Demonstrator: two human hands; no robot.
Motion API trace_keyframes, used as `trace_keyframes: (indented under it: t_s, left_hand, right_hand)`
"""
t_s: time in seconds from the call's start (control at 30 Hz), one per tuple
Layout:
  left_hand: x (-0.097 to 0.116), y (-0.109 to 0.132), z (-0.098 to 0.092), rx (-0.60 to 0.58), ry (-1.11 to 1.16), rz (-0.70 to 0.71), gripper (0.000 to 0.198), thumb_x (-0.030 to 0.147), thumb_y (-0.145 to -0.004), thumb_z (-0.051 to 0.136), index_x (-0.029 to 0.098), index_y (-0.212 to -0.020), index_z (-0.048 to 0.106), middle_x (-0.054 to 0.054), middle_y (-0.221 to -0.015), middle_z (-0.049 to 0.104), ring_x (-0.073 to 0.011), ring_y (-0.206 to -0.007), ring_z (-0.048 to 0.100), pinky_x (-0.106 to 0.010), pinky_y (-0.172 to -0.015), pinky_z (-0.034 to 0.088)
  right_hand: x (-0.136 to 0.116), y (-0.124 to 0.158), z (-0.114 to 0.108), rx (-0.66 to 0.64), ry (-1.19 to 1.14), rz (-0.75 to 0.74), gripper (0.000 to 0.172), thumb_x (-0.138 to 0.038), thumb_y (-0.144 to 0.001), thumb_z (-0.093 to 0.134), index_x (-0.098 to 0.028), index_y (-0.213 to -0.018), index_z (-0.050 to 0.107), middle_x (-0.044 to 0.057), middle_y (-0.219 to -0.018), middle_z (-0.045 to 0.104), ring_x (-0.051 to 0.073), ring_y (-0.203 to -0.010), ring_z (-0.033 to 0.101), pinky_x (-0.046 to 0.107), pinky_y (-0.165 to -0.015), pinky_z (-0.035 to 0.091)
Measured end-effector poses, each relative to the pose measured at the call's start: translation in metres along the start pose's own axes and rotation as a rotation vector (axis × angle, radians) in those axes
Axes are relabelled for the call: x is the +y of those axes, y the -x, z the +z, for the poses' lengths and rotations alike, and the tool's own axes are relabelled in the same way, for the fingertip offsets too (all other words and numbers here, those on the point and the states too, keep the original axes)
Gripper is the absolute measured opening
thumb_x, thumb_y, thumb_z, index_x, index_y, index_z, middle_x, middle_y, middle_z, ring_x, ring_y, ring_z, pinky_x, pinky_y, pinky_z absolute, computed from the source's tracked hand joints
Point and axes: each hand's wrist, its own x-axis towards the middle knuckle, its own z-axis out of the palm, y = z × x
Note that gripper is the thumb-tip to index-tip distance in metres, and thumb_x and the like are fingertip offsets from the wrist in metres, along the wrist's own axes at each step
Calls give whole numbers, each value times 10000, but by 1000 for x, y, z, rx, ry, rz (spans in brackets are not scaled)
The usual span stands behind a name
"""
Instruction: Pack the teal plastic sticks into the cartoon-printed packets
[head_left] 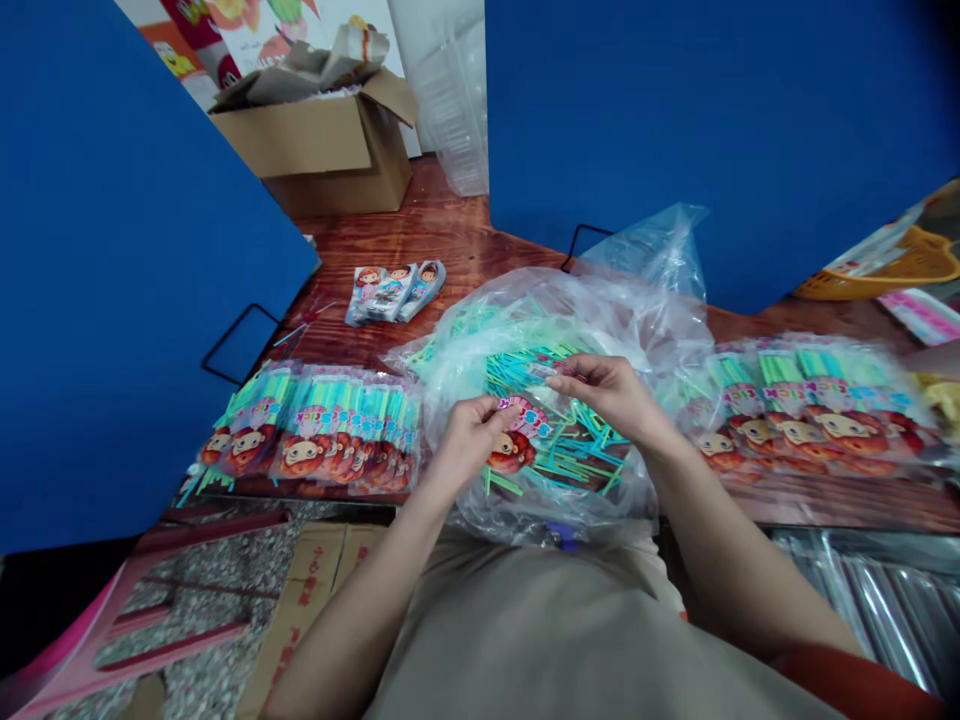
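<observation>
The left hand (pixel 474 440) was pinched on the near edge of a printed packet (pixel 514 455), which lay at its 3 o'clock. The right hand (pixel 615 395) sat apart, at the packet's 2 o'clock, fingertips drawn together by some clear plastic; whether they gripped it could not be told. The left hand was nearer the packet, whose lettering leaned toward 1 o'clock; its long axis was unclear, its clear part blending into the thin sticks (pixel 574 465) behind. These lay loose in a big clear bag (pixel 517 290) around both hands. Filled packets lined the table (pixel 465 245) at 9 o'clock and, blurred, at 3 o'clock. Further out, blue panels (pixel 675 130) hid much of the far side.
</observation>
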Motion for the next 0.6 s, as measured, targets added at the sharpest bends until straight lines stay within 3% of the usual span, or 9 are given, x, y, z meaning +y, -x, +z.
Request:
trace_keyframes:
  t_s: [0.1, 0.17, 0.3, 0.43, 0.5, 0.6]
  left_hand:
    - [-5, 3, -8, 74, -3, 67, 351, 465, -811, 677, 144, -669, 680, 42, -556, 542, -125, -571, 490, -238, -570, 373]
    - [-5, 6, -16, 210, 26, 118, 318, 447, -802, 689, 145, -701, 706, 36, -588, 591, -131, -610, 526, -238, -605, 400]
    - [-3, 12, -32, 433, 332, 77, 285, 387, -641, 829, 157, -764, 716, 5, -695, 703, -131, -629, 601, -252, -652, 472]
    - [4, 22, -39, 389, 548, -46, 329, 230, -483, 888, 159, -712, 663, 17, -656, 692, -113, -587, 621, -241, -634, 494]
    - [8, 26, -39, 346, 581, -86, 296, 157, -457, 856, 157, -638, 621, 39, -603, 649, -105, -582, 622, -228, -634, 494]
    - [8, 30, -39, 364, 602, -136, 242, 100, -437, 779, 159, -566, 583, 55, -559, 602, -118, -586, 633, -238, -649, 506]
  right_hand:
    - [9, -6, 4, 47, -39, 74, 465, -629, -716, 736, -173, -693, 651, -28, -577, 535, 104, -526, 448, 263, -518, 371]
    - [16, -11, 6, 68, -12, 125, 479, -639, -690, 746, -172, -682, 640, -33, -548, 522, 96, -483, 435, 258, -476, 362]
    - [26, -31, 16, 161, -100, 149, 442, -607, -681, 764, -186, -726, 641, -23, -574, 566, 104, -473, 484, 256, -447, 434]
    - [31, -70, 17, 445, -159, 46, 276, -464, -801, 691, -200, -832, 617, -15, -666, 592, 116, -539, 539, 262, -522, 504]
    - [32, -92, 6, 575, 16, 11, 172, -355, -882, 597, -186, -905, 612, 13, -733, 622, 129, -605, 578, 271, -587, 515]
    - [31, -113, -20, 632, 407, -42, 188, -267, -926, 531, -134, -1009, 636, 88, -884, 677, 162, -778, 613, 322, -776, 502]
